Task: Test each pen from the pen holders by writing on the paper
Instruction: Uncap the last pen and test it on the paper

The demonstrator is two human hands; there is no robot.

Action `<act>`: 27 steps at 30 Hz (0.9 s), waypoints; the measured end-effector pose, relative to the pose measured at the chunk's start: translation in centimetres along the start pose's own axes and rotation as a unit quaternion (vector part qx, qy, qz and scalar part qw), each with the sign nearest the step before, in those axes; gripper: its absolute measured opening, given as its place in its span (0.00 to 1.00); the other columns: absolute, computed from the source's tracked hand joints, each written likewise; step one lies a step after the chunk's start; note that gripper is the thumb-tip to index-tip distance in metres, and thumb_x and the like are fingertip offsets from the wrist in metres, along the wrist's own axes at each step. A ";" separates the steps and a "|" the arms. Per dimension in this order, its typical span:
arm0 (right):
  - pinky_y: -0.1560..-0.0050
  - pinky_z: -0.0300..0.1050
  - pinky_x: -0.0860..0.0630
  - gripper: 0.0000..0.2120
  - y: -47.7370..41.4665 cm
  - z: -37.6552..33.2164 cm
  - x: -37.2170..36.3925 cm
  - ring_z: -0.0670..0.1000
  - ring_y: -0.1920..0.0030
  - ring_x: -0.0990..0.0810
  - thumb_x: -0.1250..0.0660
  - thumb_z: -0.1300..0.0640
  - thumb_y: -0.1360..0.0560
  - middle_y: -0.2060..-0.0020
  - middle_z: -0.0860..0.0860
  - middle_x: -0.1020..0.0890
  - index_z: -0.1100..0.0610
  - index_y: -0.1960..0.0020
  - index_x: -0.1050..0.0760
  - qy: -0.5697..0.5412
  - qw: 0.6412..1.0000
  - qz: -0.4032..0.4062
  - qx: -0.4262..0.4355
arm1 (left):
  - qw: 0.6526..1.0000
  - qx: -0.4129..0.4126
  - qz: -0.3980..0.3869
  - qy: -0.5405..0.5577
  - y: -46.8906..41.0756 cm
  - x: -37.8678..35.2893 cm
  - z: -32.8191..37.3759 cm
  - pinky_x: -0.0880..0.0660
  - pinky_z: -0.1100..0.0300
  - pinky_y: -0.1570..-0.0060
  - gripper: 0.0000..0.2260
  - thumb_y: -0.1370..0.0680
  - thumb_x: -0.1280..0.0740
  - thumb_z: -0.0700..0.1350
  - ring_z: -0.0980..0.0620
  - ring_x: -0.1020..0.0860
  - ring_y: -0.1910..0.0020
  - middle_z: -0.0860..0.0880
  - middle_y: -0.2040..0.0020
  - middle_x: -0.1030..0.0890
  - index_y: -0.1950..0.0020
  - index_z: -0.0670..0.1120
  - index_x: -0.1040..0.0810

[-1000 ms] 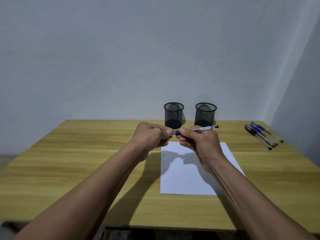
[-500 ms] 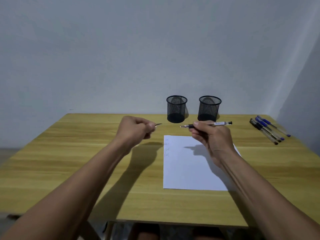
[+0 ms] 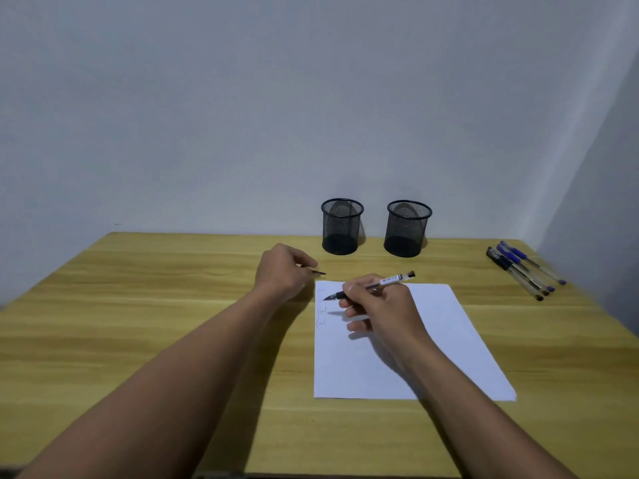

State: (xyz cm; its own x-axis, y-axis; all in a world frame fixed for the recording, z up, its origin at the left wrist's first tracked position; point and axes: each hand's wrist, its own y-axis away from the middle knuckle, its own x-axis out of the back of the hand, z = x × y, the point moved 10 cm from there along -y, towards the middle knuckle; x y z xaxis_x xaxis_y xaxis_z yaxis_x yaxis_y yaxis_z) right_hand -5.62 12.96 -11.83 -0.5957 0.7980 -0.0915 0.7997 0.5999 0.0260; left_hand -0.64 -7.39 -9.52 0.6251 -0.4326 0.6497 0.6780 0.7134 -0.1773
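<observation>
Pen [image 3: 390, 280] gripped by right fingers [image 3: 356, 289] at paper [image 3: 449, 323], left fingers [image 3: 304, 262] pinching cap [image 3: 316, 272], writing [image 3: 321, 316] unreadable

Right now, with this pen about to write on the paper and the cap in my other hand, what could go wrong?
The paper lies loose; your left hand holds the cap beside it, not on it, so the sheet may slide under the pen. Your right hand sits close to the scribbles and might smear them. The pens near the right edge of the table could roll off.
</observation>
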 end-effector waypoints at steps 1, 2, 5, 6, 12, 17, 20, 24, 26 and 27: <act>0.64 0.50 0.21 0.05 -0.1 0.3 -0.2 0.53 0.64 0.20 0.29 0.59 0.21 0.64 0.56 0.15 0.59 0.55 0.18 0.008 1.000 -0.004 0.000 | 1.000 -0.005 -0.006 -0.005 -0.2 -0.5 0.0 0.29 0.62 0.63 0.02 0.30 0.23 0.46 0.54 0.23 0.64 0.55 0.64 0.17 0.59 0.53 0.13; 0.64 0.50 0.22 0.05 -0.1 0.5 -0.3 0.53 0.63 0.20 0.29 0.59 0.21 0.64 0.57 0.16 0.59 0.55 0.18 0.012 1.000 -0.007 0.001 | 1.000 -0.008 -0.010 -0.012 -0.4 -0.9 0.0 0.27 0.61 0.61 0.02 0.29 0.24 0.46 0.53 0.21 0.61 0.54 0.62 0.16 0.59 0.53 0.13; 0.68 0.47 0.25 0.05 -0.3 1.1 -0.2 0.52 0.64 0.23 0.30 0.60 0.21 0.65 0.56 0.18 0.61 0.53 0.18 0.002 1.000 -0.005 -0.006 | 1.000 -0.002 -0.009 -0.018 -0.5 -1.1 -0.6 0.24 0.60 0.54 0.06 0.28 0.27 0.46 0.49 0.19 0.51 0.51 0.52 0.14 0.54 0.55 0.13; 0.69 0.46 0.26 0.05 -0.4 1.2 -0.2 0.52 0.64 0.23 0.30 0.60 0.20 0.64 0.57 0.18 0.62 0.52 0.18 -0.001 1.000 -0.008 -0.007 | 1.000 0.002 -0.007 -0.014 -0.3 -0.9 -0.8 0.23 0.58 0.51 0.08 0.28 0.28 0.46 0.48 0.20 0.49 0.51 0.49 0.14 0.52 0.57 0.14; 0.68 0.47 0.26 0.07 0.1 1.2 -0.6 0.53 0.64 0.23 0.30 0.60 0.21 0.65 0.58 0.19 0.64 0.52 0.19 0.027 0.999 -0.009 0.017 | 0.995 -0.074 -0.030 -0.058 5.7 2.2 0.3 0.29 0.45 0.34 0.13 0.25 0.31 0.53 0.50 0.23 0.38 0.55 0.40 0.17 0.40 0.59 0.18; 0.66 0.49 0.25 0.07 0.8 1.4 -0.8 0.52 0.67 0.21 0.29 0.58 0.24 0.69 0.55 0.18 0.61 0.59 0.21 0.118 0.992 0.002 0.051 | 0.964 -0.089 -0.166 -0.189 11.2 0.6 -2.0 0.48 0.37 0.25 0.33 0.28 0.40 0.72 0.48 0.48 0.20 0.50 0.20 0.42 0.24 0.63 0.35; 0.62 0.51 0.22 0.08 0.9 1.5 -1.2 0.52 0.66 0.17 0.28 0.55 0.25 0.68 0.53 0.15 0.58 0.60 0.22 0.148 0.987 -0.010 0.059 | 0.956 -0.092 -0.174 -0.220 11.9 -0.3 -2.6 0.54 0.34 0.26 0.32 0.26 0.41 0.71 0.46 0.52 0.19 0.47 0.19 0.45 0.23 0.64 0.39; 0.55 0.56 0.17 0.10 1.2 1.3 -1.5 0.52 0.62 0.14 0.27 0.54 0.25 0.68 0.52 0.15 0.58 0.61 0.21 0.191 0.979 -0.021 0.065 | 0.955 -0.096 -0.160 -0.233 11.9 -0.7 -3.2 0.57 0.36 0.25 0.33 0.27 0.43 0.73 0.47 0.52 0.19 0.49 0.19 0.46 0.23 0.65 0.39; 0.50 0.64 0.17 0.10 1.2 1.6 -1.6 0.55 0.60 0.14 0.26 0.52 0.27 0.67 0.53 0.15 0.56 0.62 0.21 0.197 0.978 -0.029 0.058 | 0.955 -0.099 -0.153 -0.234 11.9 -0.7 -3.4 0.57 0.36 0.25 0.33 0.27 0.44 0.73 0.48 0.52 0.19 0.50 0.19 0.46 0.24 0.65 0.39; 0.50 0.67 0.18 0.10 1.2 1.7 -1.7 0.57 0.59 0.14 0.26 0.51 0.27 0.67 0.53 0.15 0.55 0.63 0.21 0.199 0.978 -0.032 0.056 | 0.955 -0.101 -0.150 -0.234 11.8 -0.7 -3.3 0.57 0.37 0.25 0.33 0.27 0.44 0.73 0.48 0.52 0.19 0.50 0.19 0.46 0.24 0.66 0.39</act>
State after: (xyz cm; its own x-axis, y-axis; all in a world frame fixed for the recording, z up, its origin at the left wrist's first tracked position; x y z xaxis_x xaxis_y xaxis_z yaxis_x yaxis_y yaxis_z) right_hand -3.57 12.25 -13.33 -0.6087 0.7321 0.3059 0.7504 0.6564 -0.0776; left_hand 8.25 -0.49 -14.53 0.1810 -0.2729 0.9449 0.8901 0.4540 -0.0394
